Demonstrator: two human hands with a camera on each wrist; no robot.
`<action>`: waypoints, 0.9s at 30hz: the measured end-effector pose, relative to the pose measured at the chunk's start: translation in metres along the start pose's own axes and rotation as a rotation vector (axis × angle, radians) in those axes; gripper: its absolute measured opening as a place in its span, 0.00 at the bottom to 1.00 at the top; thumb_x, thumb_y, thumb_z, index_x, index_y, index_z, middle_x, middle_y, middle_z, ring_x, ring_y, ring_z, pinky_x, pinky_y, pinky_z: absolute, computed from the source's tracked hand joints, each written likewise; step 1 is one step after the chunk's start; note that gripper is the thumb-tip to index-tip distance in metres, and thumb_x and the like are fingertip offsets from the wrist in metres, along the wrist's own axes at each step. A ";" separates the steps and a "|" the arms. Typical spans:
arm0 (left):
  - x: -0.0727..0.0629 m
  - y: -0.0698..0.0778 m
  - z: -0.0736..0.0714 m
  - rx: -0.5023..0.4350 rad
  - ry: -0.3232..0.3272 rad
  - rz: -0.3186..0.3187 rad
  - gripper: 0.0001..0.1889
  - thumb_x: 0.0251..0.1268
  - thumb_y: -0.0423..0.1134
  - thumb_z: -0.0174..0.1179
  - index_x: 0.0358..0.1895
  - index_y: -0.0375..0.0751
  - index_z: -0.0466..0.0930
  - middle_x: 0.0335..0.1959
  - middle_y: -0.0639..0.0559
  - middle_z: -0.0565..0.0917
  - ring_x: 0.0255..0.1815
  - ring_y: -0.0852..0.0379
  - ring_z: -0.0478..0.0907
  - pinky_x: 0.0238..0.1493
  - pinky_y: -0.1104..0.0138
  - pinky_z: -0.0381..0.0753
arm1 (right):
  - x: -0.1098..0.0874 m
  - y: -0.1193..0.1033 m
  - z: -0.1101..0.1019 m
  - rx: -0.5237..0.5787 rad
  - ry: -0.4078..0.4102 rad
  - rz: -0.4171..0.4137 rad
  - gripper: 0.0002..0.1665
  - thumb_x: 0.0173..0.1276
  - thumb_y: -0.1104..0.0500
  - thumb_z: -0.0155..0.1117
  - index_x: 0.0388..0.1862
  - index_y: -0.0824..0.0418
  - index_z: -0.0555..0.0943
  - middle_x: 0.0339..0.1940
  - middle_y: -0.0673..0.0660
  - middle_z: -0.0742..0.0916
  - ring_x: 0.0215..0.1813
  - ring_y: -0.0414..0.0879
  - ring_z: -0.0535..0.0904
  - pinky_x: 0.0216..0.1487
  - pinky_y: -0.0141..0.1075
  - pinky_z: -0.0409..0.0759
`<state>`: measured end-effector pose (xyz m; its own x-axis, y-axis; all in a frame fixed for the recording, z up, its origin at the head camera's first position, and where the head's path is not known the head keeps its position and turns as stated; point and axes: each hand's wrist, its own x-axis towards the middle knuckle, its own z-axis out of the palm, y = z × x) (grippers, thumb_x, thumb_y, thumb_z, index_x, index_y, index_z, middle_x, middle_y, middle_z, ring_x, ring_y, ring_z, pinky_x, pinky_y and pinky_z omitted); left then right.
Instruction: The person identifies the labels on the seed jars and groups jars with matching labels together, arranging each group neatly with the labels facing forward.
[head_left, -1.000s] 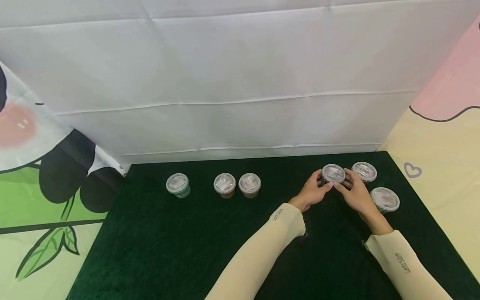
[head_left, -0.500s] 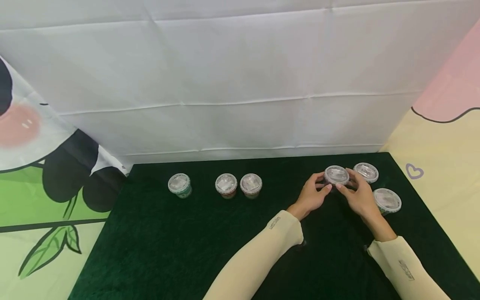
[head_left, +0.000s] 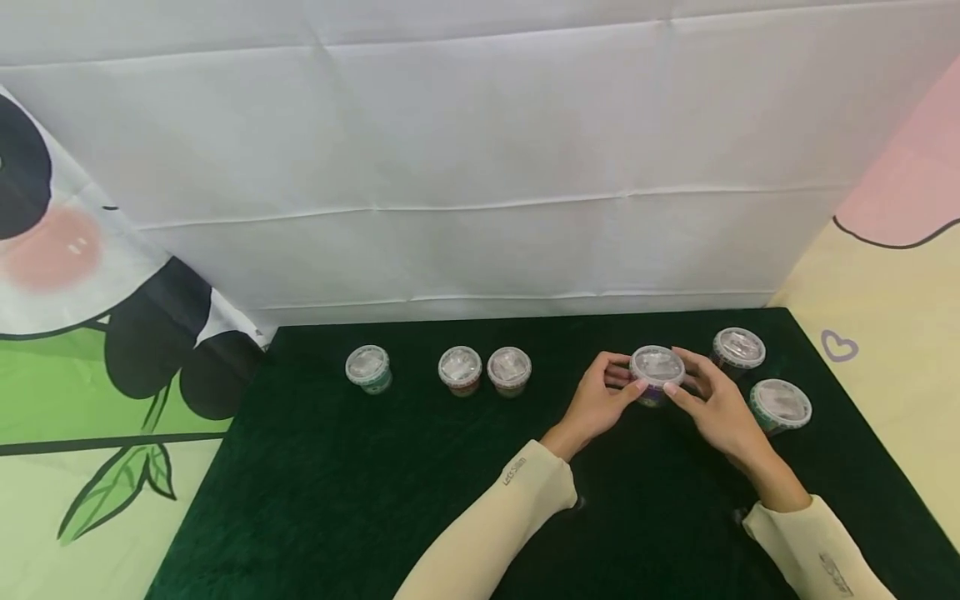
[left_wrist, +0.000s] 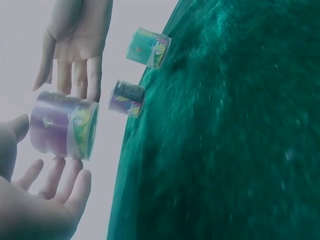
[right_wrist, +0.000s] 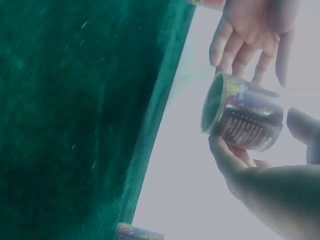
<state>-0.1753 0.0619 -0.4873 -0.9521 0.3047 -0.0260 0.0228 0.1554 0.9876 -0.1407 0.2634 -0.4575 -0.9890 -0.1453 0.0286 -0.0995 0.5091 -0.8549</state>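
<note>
Left hand (head_left: 597, 403) and right hand (head_left: 717, 408) grip opposite sides of the lidded purple tub (head_left: 656, 371), held upright above the counter (head_left: 360, 483), a two-sided hold presumably chosen to keep it level.

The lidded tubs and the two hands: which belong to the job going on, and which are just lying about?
Seemingly part of the job:
purple tub, between the hands
left hand
right hand

Apparently just standing by:
teal tub
reddish tub
neighbouring tub
back-right tub
front-right tub
</note>
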 end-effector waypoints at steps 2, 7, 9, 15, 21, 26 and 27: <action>-0.005 0.000 -0.008 0.016 -0.020 -0.001 0.22 0.77 0.42 0.66 0.68 0.46 0.74 0.54 0.53 0.82 0.49 0.65 0.79 0.55 0.71 0.83 | -0.001 -0.002 0.003 0.004 -0.023 -0.017 0.37 0.83 0.59 0.60 0.83 0.68 0.58 0.79 0.75 0.68 0.75 0.74 0.69 0.67 0.40 0.82; -0.017 0.000 -0.024 0.084 -0.057 0.022 0.26 0.76 0.43 0.67 0.72 0.46 0.71 0.56 0.51 0.80 0.50 0.64 0.78 0.56 0.71 0.82 | -0.004 -0.005 0.012 0.052 -0.067 -0.074 0.36 0.83 0.61 0.60 0.82 0.69 0.60 0.79 0.73 0.68 0.74 0.71 0.71 0.58 0.19 0.76; -0.021 -0.002 -0.030 0.109 -0.075 0.039 0.28 0.77 0.43 0.66 0.75 0.45 0.70 0.58 0.50 0.79 0.52 0.63 0.78 0.58 0.72 0.81 | -0.005 -0.007 0.015 0.077 -0.084 -0.087 0.35 0.83 0.62 0.59 0.82 0.69 0.60 0.79 0.73 0.69 0.73 0.67 0.73 0.56 0.16 0.74; -0.033 0.000 -0.044 0.141 -0.167 0.089 0.34 0.80 0.44 0.62 0.83 0.46 0.60 0.73 0.45 0.75 0.68 0.54 0.77 0.70 0.66 0.77 | -0.009 -0.014 0.021 0.135 -0.174 -0.082 0.35 0.85 0.60 0.57 0.84 0.66 0.59 0.78 0.73 0.69 0.74 0.66 0.72 0.59 0.18 0.74; -0.048 0.000 -0.057 0.094 -0.207 0.109 0.33 0.81 0.42 0.60 0.83 0.45 0.60 0.76 0.44 0.74 0.73 0.53 0.75 0.73 0.66 0.74 | -0.015 -0.024 0.027 0.177 -0.244 -0.093 0.35 0.85 0.59 0.56 0.84 0.66 0.58 0.80 0.73 0.67 0.78 0.73 0.65 0.63 0.18 0.72; -0.062 -0.001 -0.062 0.013 -0.125 0.085 0.30 0.79 0.40 0.63 0.79 0.43 0.66 0.73 0.44 0.77 0.72 0.53 0.77 0.72 0.66 0.76 | -0.019 -0.033 0.041 0.205 -0.231 -0.087 0.34 0.85 0.60 0.56 0.83 0.67 0.58 0.79 0.72 0.68 0.79 0.71 0.65 0.64 0.18 0.70; -0.064 -0.002 -0.062 0.006 -0.104 0.081 0.30 0.79 0.40 0.64 0.79 0.43 0.66 0.73 0.44 0.78 0.71 0.53 0.77 0.71 0.65 0.76 | -0.019 -0.035 0.044 0.205 -0.223 -0.080 0.34 0.85 0.59 0.56 0.83 0.67 0.58 0.79 0.72 0.68 0.79 0.71 0.65 0.65 0.20 0.72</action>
<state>-0.1331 -0.0165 -0.4775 -0.9104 0.4119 0.0377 0.1006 0.1322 0.9861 -0.1133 0.2108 -0.4514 -0.9281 -0.3723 0.0051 -0.1295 0.3098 -0.9419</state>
